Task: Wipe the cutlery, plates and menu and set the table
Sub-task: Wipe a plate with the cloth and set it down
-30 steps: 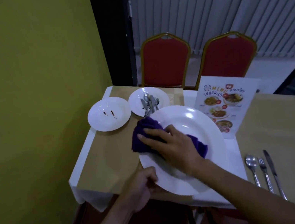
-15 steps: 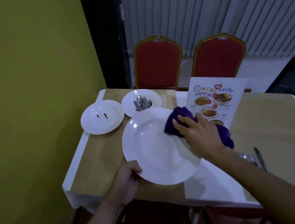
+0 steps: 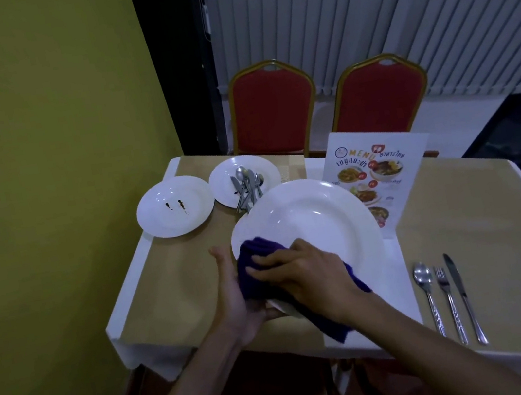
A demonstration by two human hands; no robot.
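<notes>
You hold the large white plate point(image 3: 308, 223) at the near left part of the table point(image 3: 498, 226), its face tipped up toward you. Your left hand point(image 3: 237, 291) grips its near left rim, thumb up beside the edge and fingers curled underneath. Your right hand point(image 3: 302, 269) presses the purple cloth point(image 3: 256, 253) onto that same rim, fingers laid nearly straight across the fabric. The cloth's loose end hangs below your wrist. The two hands are close together, with only the cloth and rim between them.

In this view the plate's far edge overlaps the handles of the heaped cutlery point(image 3: 247, 189) lying on a small plate point(image 3: 268, 168), and its right edge covers part of the menu point(image 3: 382, 170). Left of that small plate, near the table's left edge, sits another small plate point(image 3: 159, 221) with two dark smears in its centre.

On the near right, a spoon point(image 3: 423, 277), a fork point(image 3: 444, 283) and a knife point(image 3: 455, 275) lie side by side on the tan mat, handles toward you.

Two red chairs point(image 3: 272, 109) stand at the far side, with grey blinds point(image 3: 358, 8) behind and a yellow wall point(image 3: 40, 165) at left.
</notes>
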